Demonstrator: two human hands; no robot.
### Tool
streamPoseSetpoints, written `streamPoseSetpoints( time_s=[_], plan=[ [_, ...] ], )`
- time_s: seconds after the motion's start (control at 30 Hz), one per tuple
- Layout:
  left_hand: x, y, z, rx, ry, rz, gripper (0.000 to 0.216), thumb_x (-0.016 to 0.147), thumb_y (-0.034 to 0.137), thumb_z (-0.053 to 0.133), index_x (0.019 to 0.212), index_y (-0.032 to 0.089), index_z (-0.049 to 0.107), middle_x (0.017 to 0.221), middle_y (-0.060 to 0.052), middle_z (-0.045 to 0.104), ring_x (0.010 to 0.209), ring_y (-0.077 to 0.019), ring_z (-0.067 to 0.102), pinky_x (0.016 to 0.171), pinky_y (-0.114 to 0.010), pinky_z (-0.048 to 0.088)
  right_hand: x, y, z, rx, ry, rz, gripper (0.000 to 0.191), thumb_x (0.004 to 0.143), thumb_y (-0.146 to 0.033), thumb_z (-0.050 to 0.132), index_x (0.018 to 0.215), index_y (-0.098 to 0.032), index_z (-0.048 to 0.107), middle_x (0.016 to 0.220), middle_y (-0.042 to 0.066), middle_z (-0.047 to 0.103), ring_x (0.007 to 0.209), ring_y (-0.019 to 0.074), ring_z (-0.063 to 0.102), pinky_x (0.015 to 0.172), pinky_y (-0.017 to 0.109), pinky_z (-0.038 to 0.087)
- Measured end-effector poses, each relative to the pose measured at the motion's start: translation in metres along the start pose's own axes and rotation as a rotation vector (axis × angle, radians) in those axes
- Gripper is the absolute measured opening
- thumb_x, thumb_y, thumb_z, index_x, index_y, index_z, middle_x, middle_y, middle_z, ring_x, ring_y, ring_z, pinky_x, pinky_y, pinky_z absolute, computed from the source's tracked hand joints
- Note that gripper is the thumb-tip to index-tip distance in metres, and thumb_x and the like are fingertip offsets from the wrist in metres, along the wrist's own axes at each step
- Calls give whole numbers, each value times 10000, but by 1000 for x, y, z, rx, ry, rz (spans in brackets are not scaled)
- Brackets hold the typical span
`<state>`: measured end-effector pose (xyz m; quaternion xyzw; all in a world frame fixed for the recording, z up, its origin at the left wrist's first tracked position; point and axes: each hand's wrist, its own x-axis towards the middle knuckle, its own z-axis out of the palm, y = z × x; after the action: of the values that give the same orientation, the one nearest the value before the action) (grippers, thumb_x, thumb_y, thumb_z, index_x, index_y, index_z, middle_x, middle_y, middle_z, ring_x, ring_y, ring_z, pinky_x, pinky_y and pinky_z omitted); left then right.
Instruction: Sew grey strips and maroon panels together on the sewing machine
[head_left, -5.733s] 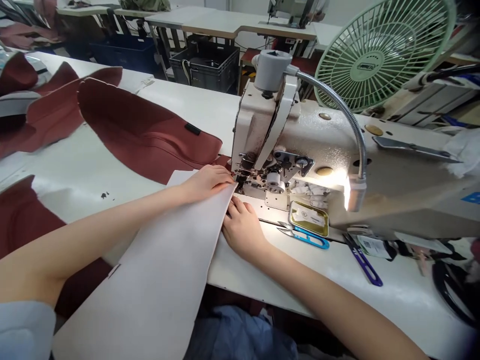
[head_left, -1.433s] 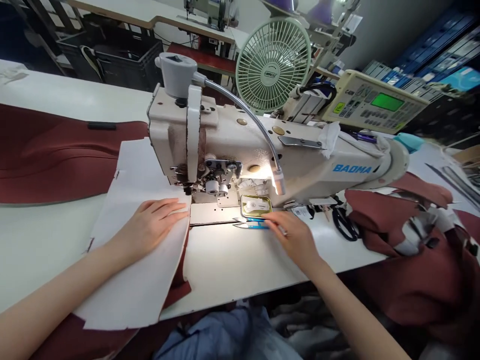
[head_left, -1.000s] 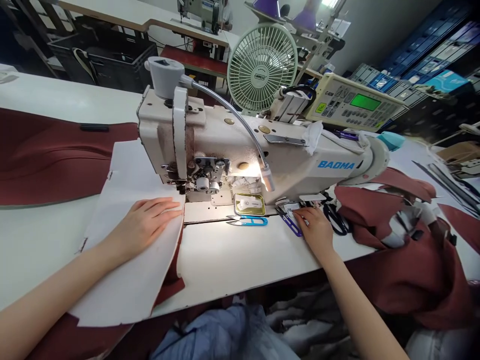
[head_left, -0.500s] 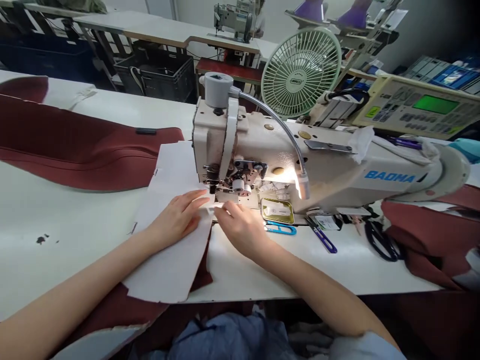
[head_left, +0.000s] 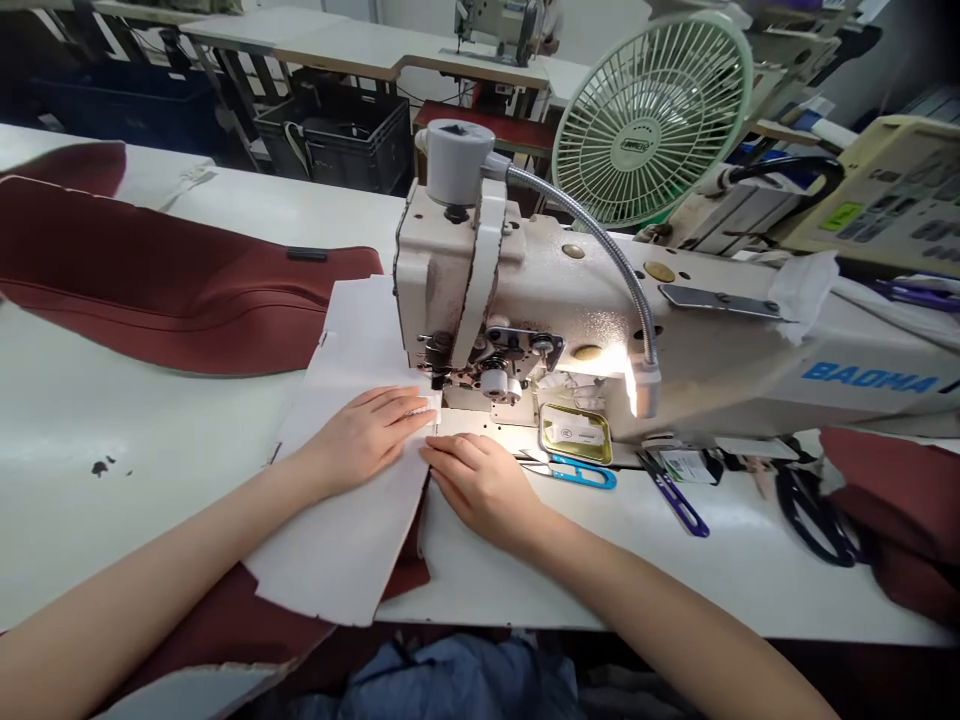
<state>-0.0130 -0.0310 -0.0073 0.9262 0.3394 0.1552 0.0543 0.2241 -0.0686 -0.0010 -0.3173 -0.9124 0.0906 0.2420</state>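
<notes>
My left hand point(head_left: 367, 440) lies flat on a white-backed fabric panel point(head_left: 330, 560), fingers stretched toward the needle area. A small white strip point(head_left: 435, 405) shows at its fingertips, by the panel's right edge. At that edge, a little nearer to me, my right hand point(head_left: 480, 485) has its fingers drawn together on the panel; the thumb's grip is partly hidden. The panel lies beside the head of a BAOMA sewing machine point(head_left: 480, 270), its lamp point(head_left: 641, 388) lit. Dark red material point(head_left: 409, 570) shows under the panel.
Right of my right hand lie blue thread snips point(head_left: 581, 470), a small yellow-rimmed tray point(head_left: 576, 435), purple snips point(head_left: 679, 500) and black-handled scissors point(head_left: 814, 520). A dark red sewn piece point(head_left: 187, 280) is at left. Behind the machine stands a green fan point(head_left: 652, 120).
My right hand has drawn back slightly from the needle area to the panel's edge. My left fingers now rest by the white strip. The head view has shifted.
</notes>
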Motion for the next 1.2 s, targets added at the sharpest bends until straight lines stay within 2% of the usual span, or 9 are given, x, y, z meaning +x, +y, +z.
streamPoseSetpoints(
  time_s=[0.1,0.23,0.47,0.67,0.8,0.97,1.2],
  plan=[
    [2,0,-3,9,-14,-8,472,924,123,411,1375,225,504,1405,-54,538,1364,-220,419,1148,-430,346,6,4,1,-25,-7,63,294,978,-186,453,1229,-156,605,1199,133,646,1032,208,615,895,377,514],
    [3,0,-6,71,-34,-33,475,939,147,393,1396,238,484,1442,-31,510,1400,-217,372,1168,-426,291,8,9,3,-46,-30,125,334,954,-200,485,1267,-138,584,1321,165,579,1167,260,553,954,440,503],
    [3,4,-5,142,-17,-107,504,944,169,398,1434,278,444,1470,-14,484,1424,-239,348,1188,-462,211,7,8,6,-61,-54,119,359,948,-206,498,1291,-139,579,1336,157,578,1204,272,516,944,444,493],
    [4,6,-6,80,-28,-61,566,919,127,405,1473,243,398,1476,-39,476,1386,-218,403,1163,-407,275,9,3,3,-190,-100,134,366,966,-240,469,1301,-134,572,1342,154,571,1135,282,523,893,445,480],
    [4,7,-5,90,-68,-80,565,912,110,378,1460,241,411,1502,-31,441,1397,-212,381,1160,-408,265,8,1,2,-178,-105,110,358,967,-207,445,1289,-124,579,1320,135,597,1089,264,535,864,420,479],
    [5,11,-5,46,-114,-128,627,848,87,380,1459,227,400,1514,-29,419,1415,-212,348,1143,-399,295,7,4,2,-117,-119,114,384,961,-211,461,1326,-129,550,1346,118,586,1140,262,519,888,427,470],
    [10,12,-3,32,-74,-153,598,833,93,389,1417,207,444,1466,-44,477,1378,-223,395,1125,-404,315,8,5,3,-148,-138,100,395,973,-206,438,1347,-123,536,1372,114,573,1180,262,506,911,427,458]
  ],
)
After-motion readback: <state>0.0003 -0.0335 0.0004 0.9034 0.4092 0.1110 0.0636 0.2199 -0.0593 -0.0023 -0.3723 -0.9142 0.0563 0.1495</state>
